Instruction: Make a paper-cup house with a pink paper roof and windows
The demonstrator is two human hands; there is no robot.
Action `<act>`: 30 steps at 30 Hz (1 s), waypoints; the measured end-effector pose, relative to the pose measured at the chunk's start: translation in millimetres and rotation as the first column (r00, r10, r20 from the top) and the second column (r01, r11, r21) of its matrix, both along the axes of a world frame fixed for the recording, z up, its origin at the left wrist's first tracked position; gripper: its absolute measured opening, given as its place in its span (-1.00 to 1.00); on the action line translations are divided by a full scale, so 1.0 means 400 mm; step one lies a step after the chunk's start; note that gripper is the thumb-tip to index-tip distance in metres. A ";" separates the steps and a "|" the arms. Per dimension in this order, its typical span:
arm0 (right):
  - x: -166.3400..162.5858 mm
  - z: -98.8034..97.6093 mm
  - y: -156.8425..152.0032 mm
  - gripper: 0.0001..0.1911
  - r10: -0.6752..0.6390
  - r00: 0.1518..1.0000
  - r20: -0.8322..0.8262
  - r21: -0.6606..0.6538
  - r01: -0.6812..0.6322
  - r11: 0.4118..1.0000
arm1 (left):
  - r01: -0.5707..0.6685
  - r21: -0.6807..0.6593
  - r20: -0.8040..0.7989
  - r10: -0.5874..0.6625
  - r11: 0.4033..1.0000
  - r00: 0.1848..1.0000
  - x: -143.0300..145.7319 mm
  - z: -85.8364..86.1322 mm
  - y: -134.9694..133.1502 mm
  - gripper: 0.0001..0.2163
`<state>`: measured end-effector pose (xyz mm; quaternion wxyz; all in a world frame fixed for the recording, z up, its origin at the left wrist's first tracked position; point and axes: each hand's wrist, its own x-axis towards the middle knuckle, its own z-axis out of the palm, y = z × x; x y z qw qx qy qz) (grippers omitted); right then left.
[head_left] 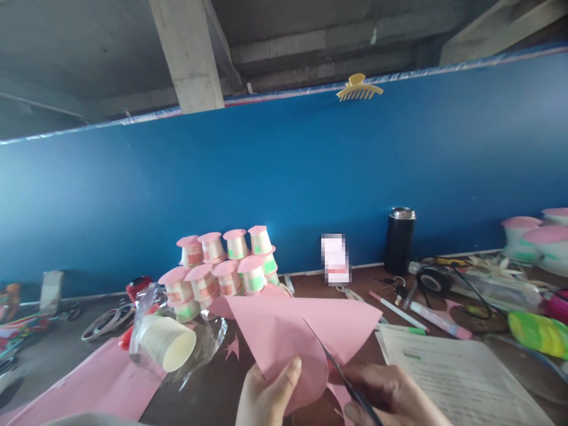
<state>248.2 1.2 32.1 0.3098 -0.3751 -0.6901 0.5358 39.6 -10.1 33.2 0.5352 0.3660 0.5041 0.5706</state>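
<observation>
Bottom middle of frame: paper sheet (pixel 293 334), left hand (pixel 270 393) at its left, scissors (pixel 341 374) in right hand (pixel 393 390) at its right. Behind sheet: stacked cups (pixel 228 283), before wall (pixel 293 177). Left of sheet: nested cups (pixel 162 340), partly in bag (pixel 144 302). Lower right: pages (pixel 461 373); bottle (pixel 399 242) behind them, near wall. Upper right: clip (pixel 358 89) on wall top.

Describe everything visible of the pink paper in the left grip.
The pink paper looks thin, smooth and plain, with a pointed corner at right and a rounded lower edge. Held over the dark tabletop, it is pinched in the left grip, thumb on its face. The scissors in the right grip meet it, their tip pointing up and left. Its underside is hidden.
</observation>
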 end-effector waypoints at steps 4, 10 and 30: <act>-0.004 0.004 -0.004 -0.54 -0.026 1.000 -0.008 -0.077 0.025 0.997 | 0.035 0.014 -0.052 -0.034 0.999 0.998 -0.005 -0.005 0.006 -0.42; -0.013 0.039 -0.016 -0.55 -0.062 0.998 -0.004 -0.030 0.062 0.998 | 0.029 0.018 -0.065 -0.028 0.999 0.997 -0.003 0.009 0.002 -0.47; -0.010 0.036 -0.022 -0.44 -0.073 0.997 -0.009 -0.043 0.073 0.996 | -0.013 0.021 -0.094 0.015 1.000 0.995 -0.007 0.007 0.000 -0.56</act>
